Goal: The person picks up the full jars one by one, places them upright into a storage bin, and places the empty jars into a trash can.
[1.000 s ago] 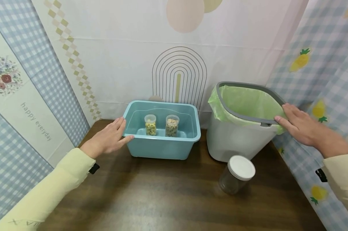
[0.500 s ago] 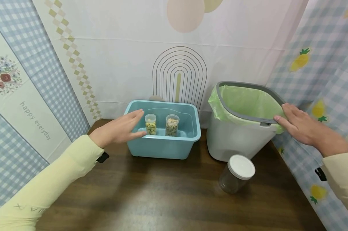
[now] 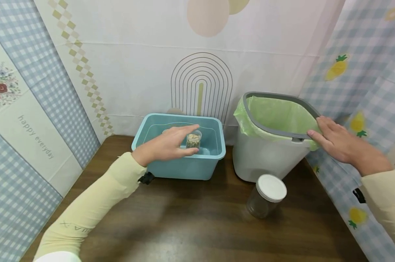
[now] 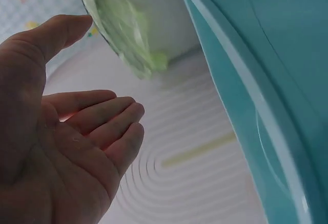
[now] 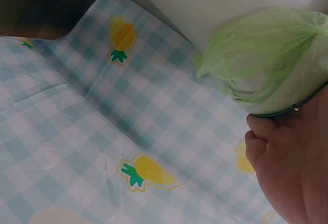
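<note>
My left hand [image 3: 166, 145] reaches over the light blue plastic tub [image 3: 181, 170] with thumb and fingers spread apart. In the left wrist view its palm [image 4: 66, 152] shows nothing held. Between thumb and fingertips, in the head view, a small clear jar [image 3: 193, 139] of pale and greenish pieces stands inside the tub; contact cannot be made out. A second small jar is mostly hidden behind the hand. My right hand [image 3: 343, 143] rests with extended fingers on the grey rim of a trash bin [image 3: 259, 156], which is lined with a green bag [image 3: 276, 112].
A larger clear jar [image 3: 261, 203] with a white lid [image 3: 271, 187] stands in front of the bin on the dark wooden table [image 3: 197, 225]. A patterned cloth [image 3: 135, 80] hangs behind, and checked cloth [image 3: 374, 72] borders the right side.
My left hand has moved right from the tub's left edge, past the left small jar to the right one. The right hand stays on the bin's rim.
</note>
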{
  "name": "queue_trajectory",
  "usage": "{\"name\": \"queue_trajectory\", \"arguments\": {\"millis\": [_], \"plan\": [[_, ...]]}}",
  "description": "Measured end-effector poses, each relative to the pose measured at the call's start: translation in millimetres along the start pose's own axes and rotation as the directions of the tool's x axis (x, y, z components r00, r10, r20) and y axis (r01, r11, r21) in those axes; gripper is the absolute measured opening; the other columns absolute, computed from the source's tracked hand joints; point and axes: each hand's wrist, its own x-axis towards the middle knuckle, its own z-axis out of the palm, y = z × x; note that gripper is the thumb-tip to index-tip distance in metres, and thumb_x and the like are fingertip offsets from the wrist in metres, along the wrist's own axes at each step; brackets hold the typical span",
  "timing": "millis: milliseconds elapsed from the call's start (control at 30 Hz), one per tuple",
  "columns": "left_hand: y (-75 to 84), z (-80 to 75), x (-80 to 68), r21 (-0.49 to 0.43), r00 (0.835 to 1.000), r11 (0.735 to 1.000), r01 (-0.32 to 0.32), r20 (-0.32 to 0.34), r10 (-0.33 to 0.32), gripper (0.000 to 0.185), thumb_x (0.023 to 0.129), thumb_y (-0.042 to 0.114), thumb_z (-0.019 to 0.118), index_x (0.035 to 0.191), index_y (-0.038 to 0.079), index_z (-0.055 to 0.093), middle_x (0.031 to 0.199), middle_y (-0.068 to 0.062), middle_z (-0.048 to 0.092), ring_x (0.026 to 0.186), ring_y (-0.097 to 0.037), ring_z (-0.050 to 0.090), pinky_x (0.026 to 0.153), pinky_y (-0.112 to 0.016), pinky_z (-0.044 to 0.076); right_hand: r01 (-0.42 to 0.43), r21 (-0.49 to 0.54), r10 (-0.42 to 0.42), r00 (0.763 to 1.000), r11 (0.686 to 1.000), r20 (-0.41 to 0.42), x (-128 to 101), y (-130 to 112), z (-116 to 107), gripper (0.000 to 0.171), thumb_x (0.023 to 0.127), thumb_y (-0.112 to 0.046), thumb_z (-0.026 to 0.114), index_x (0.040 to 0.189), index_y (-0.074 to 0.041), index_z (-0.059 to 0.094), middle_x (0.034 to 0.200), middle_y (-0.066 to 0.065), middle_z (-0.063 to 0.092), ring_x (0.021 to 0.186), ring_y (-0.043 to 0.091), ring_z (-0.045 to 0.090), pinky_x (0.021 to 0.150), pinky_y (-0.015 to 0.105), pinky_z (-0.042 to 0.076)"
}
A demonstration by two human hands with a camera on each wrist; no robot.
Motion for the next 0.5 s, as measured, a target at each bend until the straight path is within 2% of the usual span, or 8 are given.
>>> {"name": "queue_trajectory", "arguments": {"millis": [67, 100, 167, 200, 267, 333, 433, 500], "plan": [[6.5, 7.1, 7.4, -0.022, 1.0, 0.999, -0.026, -0.005, 0.026, 0.079, 0.103, 0.038, 0.069, 0.164, 0.0, 0.035, 0.168, -0.016, 0.041, 0.154, -0.031, 0.045, 0.127, -0.05, 0.038, 0.003, -0.008, -0.003, 1.0, 1.0, -0.001, 0.3, -1.1, -0.3, 0.082, 0.116, -0.047, 0.021, 0.162, 0.013, -0.008, 0.167, 0.044, -0.007, 0.156, 0.063, -0.005, 0.123, 0.078, 0.003], [9.6, 11.2, 11.4, -0.033, 0.999, 0.999, -0.04, -0.004, 0.04, 0.079, 0.103, 0.038, 0.069, 0.163, 0.0, 0.036, 0.168, -0.016, 0.043, 0.146, -0.031, 0.054, 0.127, -0.049, 0.039, 0.005, -0.01, -0.005, 1.0, 1.0, -0.002, 0.5, -1.4, -0.3, 0.082, 0.116, -0.047, 0.021, 0.162, 0.014, -0.008, 0.167, 0.044, -0.007, 0.156, 0.063, -0.005, 0.123, 0.078, 0.003], [15.5, 20.1, 18.7, -0.058, 0.998, 0.996, -0.061, 0.006, 0.061, 0.078, 0.103, 0.037, 0.069, 0.163, 0.001, 0.036, 0.166, -0.016, 0.045, 0.122, -0.029, 0.066, 0.125, -0.047, 0.041, 0.006, -0.019, -0.006, 1.0, 1.0, -0.007, 0.6, -2.2, -0.2, 0.081, 0.116, -0.047, 0.021, 0.162, 0.014, -0.007, 0.167, 0.045, -0.006, 0.156, 0.063, -0.003, 0.123, 0.078, 0.004], [18.4, 25.0, 22.4, -0.07, 0.997, 0.995, -0.071, 0.013, 0.072, 0.077, 0.103, 0.037, 0.069, 0.163, 0.001, 0.036, 0.166, -0.016, 0.045, 0.117, -0.026, 0.067, 0.124, -0.047, 0.042, 0.003, -0.021, -0.003, 1.0, 1.0, -0.008, 0.5, -2.8, 0.0, 0.081, 0.116, -0.047, 0.02, 0.162, 0.014, -0.007, 0.167, 0.044, -0.006, 0.156, 0.063, -0.003, 0.124, 0.077, 0.004], [24.4, 35.0, 29.5, -0.106, 0.996, 0.991, -0.08, 0.033, 0.084, 0.076, 0.103, 0.036, 0.069, 0.164, 0.004, 0.037, 0.161, -0.015, 0.051, 0.092, -0.026, 0.064, 0.119, -0.046, 0.045, 0.003, -0.023, -0.003, 1.0, 1.0, -0.008, 0.3, -3.2, 0.1, 0.081, 0.116, -0.047, 0.02, 0.162, 0.015, -0.007, 0.167, 0.045, -0.006, 0.156, 0.063, -0.003, 0.124, 0.077, 0.004], [29.8, 46.1, 36.8, -0.147, 0.994, 0.985, -0.09, 0.048, 0.098, 0.074, 0.103, 0.036, 0.069, 0.164, 0.006, 0.038, 0.16, -0.014, 0.052, 0.1, -0.027, 0.066, 0.119, -0.045, 0.045, 0.002, -0.022, -0.003, 1.0, 1.0, -0.007, -0.3, -3.5, 0.3, 0.081, 0.116, -0.046, 0.02, 0.162, 0.015, -0.007, 0.167, 0.045, -0.006, 0.156, 0.063, -0.003, 0.124, 0.077, 0.003], [36.6, 63.8, 47.9, -0.186, 0.989, 0.976, -0.117, 0.065, 0.131, 0.073, 0.102, 0.035, 0.07, 0.163, 0.006, 0.04, 0.16, -0.013, 0.053, 0.129, -0.027, 0.064, 0.122, -0.043, 0.045, 0.004, -0.02, -0.004, 1.0, 1.0, -0.004, -1.1, -3.4, 0.2, 0.081, 0.116, -0.046, 0.02, 0.162, 0.015, -0.007, 0.167, 0.045, -0.007, 0.156, 0.063, -0.004, 0.124, 0.077, 0.002], [40.3, 75.8, 55.0, -0.199, 0.986, 0.971, -0.129, 0.077, 0.147, 0.073, 0.102, 0.035, 0.071, 0.162, 0.006, 0.041, 0.165, -0.012, 0.048, 0.151, -0.025, 0.049, 0.125, -0.043, 0.042, 0.005, -0.018, -0.005, 1.0, 1.0, -0.006, -1.4, -3.0, 0.2, 0.081, 0.116, -0.046, 0.02, 0.162, 0.015, -0.007, 0.167, 0.045, -0.006, 0.156, 0.063, -0.004, 0.124, 0.077, 0.002]]}}
